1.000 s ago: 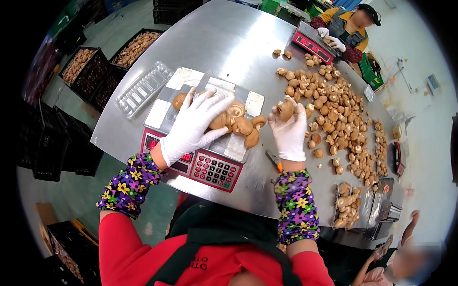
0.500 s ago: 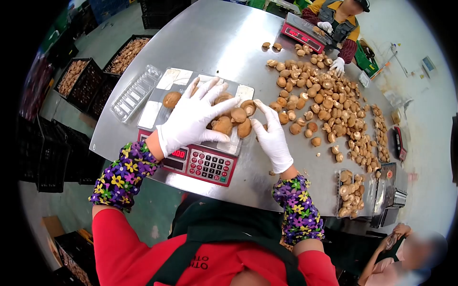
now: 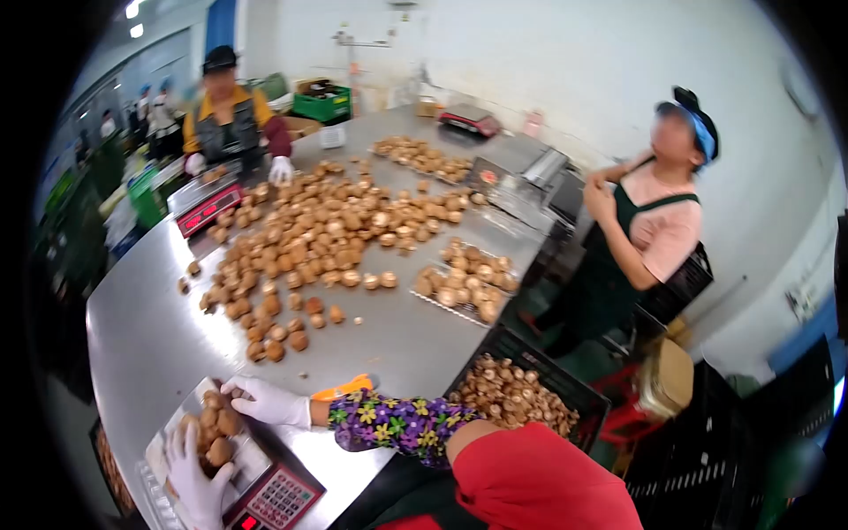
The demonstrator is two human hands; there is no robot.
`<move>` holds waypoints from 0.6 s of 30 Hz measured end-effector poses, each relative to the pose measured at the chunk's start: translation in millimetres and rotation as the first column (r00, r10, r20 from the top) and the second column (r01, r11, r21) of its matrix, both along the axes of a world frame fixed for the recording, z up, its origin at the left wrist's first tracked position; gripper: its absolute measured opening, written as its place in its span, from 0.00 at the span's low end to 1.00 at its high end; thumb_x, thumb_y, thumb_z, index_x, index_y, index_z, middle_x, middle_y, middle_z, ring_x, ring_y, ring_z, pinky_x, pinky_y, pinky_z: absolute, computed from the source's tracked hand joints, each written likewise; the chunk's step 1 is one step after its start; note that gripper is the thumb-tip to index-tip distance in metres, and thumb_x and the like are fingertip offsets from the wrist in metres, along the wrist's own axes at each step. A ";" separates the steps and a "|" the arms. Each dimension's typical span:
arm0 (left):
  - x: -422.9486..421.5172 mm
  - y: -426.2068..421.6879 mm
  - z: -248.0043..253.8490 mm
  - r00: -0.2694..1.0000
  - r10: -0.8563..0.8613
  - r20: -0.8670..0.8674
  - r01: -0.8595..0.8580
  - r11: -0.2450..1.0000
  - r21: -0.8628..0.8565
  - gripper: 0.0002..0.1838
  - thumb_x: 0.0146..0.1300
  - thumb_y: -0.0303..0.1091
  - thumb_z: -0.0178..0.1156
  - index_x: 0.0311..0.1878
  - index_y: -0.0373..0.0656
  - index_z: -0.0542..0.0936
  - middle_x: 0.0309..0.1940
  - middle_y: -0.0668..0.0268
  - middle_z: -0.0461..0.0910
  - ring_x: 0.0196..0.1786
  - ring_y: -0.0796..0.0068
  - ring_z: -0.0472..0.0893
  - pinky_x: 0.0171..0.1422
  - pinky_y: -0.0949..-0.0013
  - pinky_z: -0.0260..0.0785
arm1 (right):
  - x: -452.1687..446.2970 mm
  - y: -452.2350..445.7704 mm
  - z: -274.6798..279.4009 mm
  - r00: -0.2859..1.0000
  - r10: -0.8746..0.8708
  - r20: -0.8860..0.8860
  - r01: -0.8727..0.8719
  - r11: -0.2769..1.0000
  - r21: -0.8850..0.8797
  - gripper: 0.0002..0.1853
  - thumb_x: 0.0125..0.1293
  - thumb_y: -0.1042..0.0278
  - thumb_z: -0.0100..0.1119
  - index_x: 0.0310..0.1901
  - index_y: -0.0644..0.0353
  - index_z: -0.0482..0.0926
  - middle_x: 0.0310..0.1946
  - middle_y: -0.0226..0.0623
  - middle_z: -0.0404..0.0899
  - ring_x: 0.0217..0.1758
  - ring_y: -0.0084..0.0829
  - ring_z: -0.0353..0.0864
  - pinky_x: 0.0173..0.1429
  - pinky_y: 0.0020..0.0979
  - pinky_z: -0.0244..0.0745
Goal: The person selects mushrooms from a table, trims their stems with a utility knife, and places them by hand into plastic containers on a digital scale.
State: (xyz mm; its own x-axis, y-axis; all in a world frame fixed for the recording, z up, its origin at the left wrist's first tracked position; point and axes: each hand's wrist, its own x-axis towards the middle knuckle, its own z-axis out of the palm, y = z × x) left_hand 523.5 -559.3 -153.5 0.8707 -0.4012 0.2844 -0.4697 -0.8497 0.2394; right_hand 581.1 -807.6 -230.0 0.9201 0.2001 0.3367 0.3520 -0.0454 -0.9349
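Brown mushrooms [image 3: 215,430] lie grouped on the plate of a red scale [image 3: 281,496] at the lower left. My left hand [image 3: 196,481], in a white glove, rests at the near side of this group with its fingers spread. From the right, my gloved right hand [image 3: 269,403] reaches to the group's edge; its fingertips touch or nearly touch a mushroom, and whether they grip it is unclear. Beyond the scale, a big heap of mushrooms [image 3: 309,234] spreads over the metal table [image 3: 132,327].
An orange-handled tool [image 3: 346,387] lies right of my right hand. Packed mushroom trays [image 3: 464,287] stand near the table's right edge, above a black crate of mushrooms [image 3: 512,397]. One person stands across the table by another red scale [image 3: 208,208]; another person stands at the right.
The view has swung to the right, so scale and hands now appear lower left. My right hand earlier brought a mushroom to the group on the scale. The person at the right now shows fully.
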 end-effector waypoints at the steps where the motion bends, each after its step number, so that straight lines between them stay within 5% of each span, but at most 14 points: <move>1: -5.2 -2.7 16.1 0.998 0.010 0.064 -0.021 0.983 0.180 0.43 0.51 0.47 0.69 0.70 0.41 0.69 0.68 0.49 0.67 0.72 0.45 0.63 0.77 0.53 0.53 | 8.2 -1.9 -8.9 0.999 -0.030 -0.020 0.031 0.998 0.052 0.12 0.69 0.66 0.55 0.48 0.63 0.77 0.38 0.42 0.79 0.42 0.38 0.81 0.51 0.35 0.76; 2: -17.8 -10.0 30.9 0.983 0.001 0.186 -0.045 0.971 0.236 0.33 0.59 0.45 0.65 0.66 0.39 0.73 0.64 0.48 0.71 0.68 0.47 0.68 0.73 0.53 0.58 | 22.1 -4.5 -34.4 0.994 -0.042 -0.105 0.054 0.992 0.112 0.11 0.71 0.64 0.55 0.46 0.63 0.76 0.31 0.33 0.78 0.34 0.28 0.79 0.41 0.32 0.76; 3: -23.7 -15.1 43.7 0.952 -0.014 0.305 -0.079 0.954 0.290 0.25 0.68 0.43 0.61 0.61 0.36 0.77 0.60 0.47 0.76 0.63 0.49 0.73 0.70 0.54 0.63 | 19.2 -15.2 -30.1 0.992 -0.065 -0.106 0.078 0.989 0.123 0.11 0.71 0.64 0.55 0.46 0.63 0.76 0.31 0.33 0.78 0.34 0.28 0.79 0.41 0.32 0.76; 5: -20.9 -2.9 36.8 0.958 0.057 0.280 -0.127 0.962 0.240 0.27 0.67 0.44 0.61 0.64 0.37 0.76 0.61 0.46 0.74 0.64 0.47 0.71 0.71 0.53 0.61 | 21.4 -50.4 -6.3 0.884 -0.080 -0.461 0.189 0.963 0.195 0.12 0.73 0.61 0.54 0.45 0.63 0.75 0.28 0.28 0.75 0.28 0.23 0.74 0.35 0.29 0.74; 9: -17.9 12.4 22.6 0.983 0.142 0.117 -0.147 0.989 0.033 0.27 0.67 0.43 0.60 0.65 0.36 0.75 0.61 0.44 0.73 0.64 0.46 0.71 0.71 0.52 0.61 | 55.1 -83.9 -25.5 0.897 -0.420 -0.140 0.434 0.896 0.094 0.16 0.70 0.59 0.56 0.49 0.63 0.75 0.37 0.39 0.78 0.42 0.34 0.80 0.48 0.35 0.76; 11: -17.2 9.4 28.1 0.984 0.135 0.119 -0.146 0.986 0.086 0.27 0.68 0.42 0.59 0.64 0.35 0.74 0.60 0.44 0.74 0.63 0.47 0.71 0.71 0.53 0.61 | 52.3 -84.9 -26.7 0.723 -0.682 0.108 0.676 0.668 -0.310 0.21 0.65 0.57 0.59 0.53 0.62 0.75 0.51 0.50 0.75 0.54 0.48 0.77 0.59 0.41 0.73; 12: -15.8 9.7 25.1 0.985 0.131 0.112 -0.137 0.989 0.051 0.26 0.68 0.41 0.59 0.64 0.35 0.75 0.59 0.44 0.74 0.63 0.47 0.72 0.71 0.52 0.61 | 51.8 -88.4 -27.5 0.812 -0.584 0.003 0.553 0.767 -0.324 0.24 0.61 0.56 0.61 0.57 0.59 0.76 0.59 0.53 0.70 0.60 0.55 0.71 0.65 0.44 0.67; 16: -16.2 -0.2 33.2 0.980 0.163 0.115 -0.167 0.986 0.027 0.26 0.69 0.41 0.58 0.65 0.35 0.74 0.62 0.44 0.73 0.66 0.48 0.71 0.74 0.54 0.60 | 16.3 -85.5 -10.7 0.830 -0.557 0.027 0.517 0.751 -0.411 0.20 0.60 0.57 0.61 0.53 0.54 0.79 0.58 0.46 0.72 0.63 0.50 0.68 0.69 0.45 0.62; 17: -19.1 6.2 29.9 0.970 0.200 0.139 -0.207 0.977 0.042 0.27 0.69 0.41 0.58 0.66 0.36 0.74 0.65 0.44 0.72 0.68 0.48 0.69 0.76 0.55 0.58 | 10.9 -86.8 -8.8 0.705 -0.660 0.260 0.702 0.596 -0.390 0.17 0.59 0.59 0.61 0.48 0.53 0.80 0.54 0.45 0.74 0.61 0.50 0.69 0.68 0.45 0.63; 18: 14.4 69.3 -23.9 0.965 0.142 0.222 -0.115 0.985 -0.130 0.33 0.64 0.43 0.60 0.70 0.39 0.68 0.70 0.49 0.65 0.74 0.48 0.63 0.78 0.55 0.52 | 2.6 -81.7 -7.2 0.548 -0.698 0.460 0.836 0.445 -0.321 0.14 0.58 0.61 0.60 0.44 0.53 0.82 0.51 0.45 0.76 0.59 0.50 0.71 0.66 0.45 0.64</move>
